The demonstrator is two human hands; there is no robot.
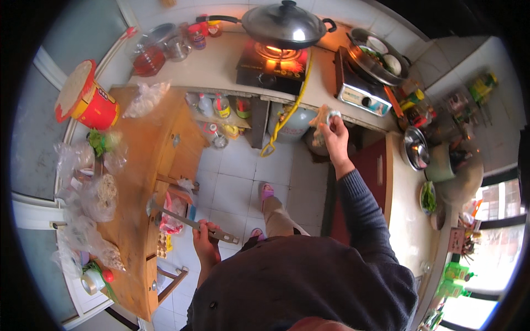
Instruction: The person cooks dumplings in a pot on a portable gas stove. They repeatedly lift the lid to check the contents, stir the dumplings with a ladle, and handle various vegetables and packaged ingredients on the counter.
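Observation:
My left hand (208, 244) grips the handle of a metal ladle (178, 217), whose round end hangs by the wooden table's edge. In my right hand (336, 138) is a crumpled patterned cloth (320, 123), held out before the counter's front edge. Beyond it a lidded wok (285, 27) sits on a gas stove (271, 68) with an orange flame burning beneath. A second stove (364, 97) to the right bears a metal pan (374, 66) with bowls and food inside.
A yellow gas hose (296, 108) hangs from the lit stove, in front of a gas cylinder (292, 124). Plastic bags (101, 194) and a red-and-yellow bucket (89, 99) crowd the wooden table (140, 165) at left. Steel bowls (415, 148) and a plate of greens (427, 197) stand on the right counter.

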